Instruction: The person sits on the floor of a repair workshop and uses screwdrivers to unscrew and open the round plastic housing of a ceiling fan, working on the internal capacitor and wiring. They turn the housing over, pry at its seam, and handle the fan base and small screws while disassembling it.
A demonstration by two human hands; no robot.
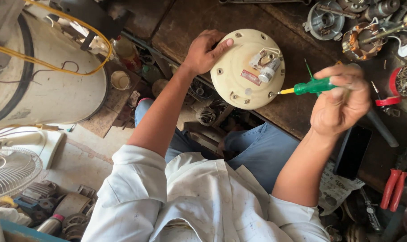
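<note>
Nearest the camera, a dark phone (352, 152) is lying on the wooden workbench (185, 27) beside red-handled pliers (394, 183). Above it, the right hand (340, 105) is pinching a green-handled screwdriver (308, 87), its tip touching the rim of a round cream motor housing (247, 68). The left hand (204, 51) is pressing spread fingers against the housing's far edge. Farther off, copper-wound motor parts (360, 40) are sitting.

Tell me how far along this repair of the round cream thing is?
Done: the round cream housing lies out on the workbench, its small white part exposed. In hand: the left hand steadies its edge while the right hand sets a green-handled screwdriver at a rim screw. Left: the other rim screws look in place.
</note>
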